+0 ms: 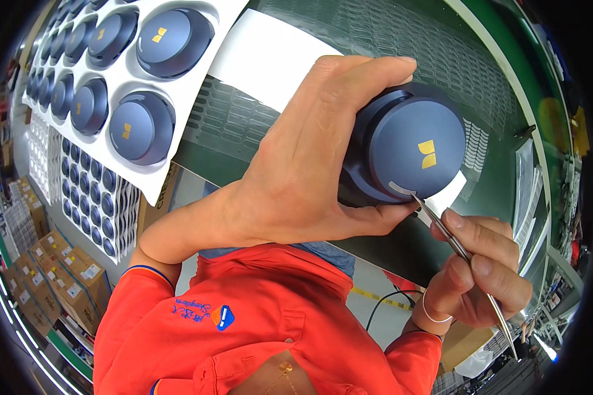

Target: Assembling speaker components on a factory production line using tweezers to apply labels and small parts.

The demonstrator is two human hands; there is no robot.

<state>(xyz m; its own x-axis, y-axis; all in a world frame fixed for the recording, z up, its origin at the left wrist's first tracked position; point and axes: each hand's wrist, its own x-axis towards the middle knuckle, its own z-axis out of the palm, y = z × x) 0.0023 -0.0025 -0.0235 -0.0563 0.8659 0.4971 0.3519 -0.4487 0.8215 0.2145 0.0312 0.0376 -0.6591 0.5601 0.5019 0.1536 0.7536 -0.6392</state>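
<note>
A dark blue round cup [402,155], like a headphone ear cup, with a gold mark on its face, is gripped in my left hand [303,148]. The thumb and fingers wrap around its rim. In my right hand [481,263] is a pair of metal tweezers [451,240], pinched between the fingers. The tweezer tips touch a small pale curved strip [402,189] near the cup's lower edge. Whether the strip lies flat on the surface, I cannot tell.
A white moulded tray [161,174] of similar blue cups stands at the left, with stacked trays [89,197] below. White paper [260,56] and perforated clear sheets [402,39] lie on the green table [204,158]. Cardboard boxes [66,276] stand at the lower left.
</note>
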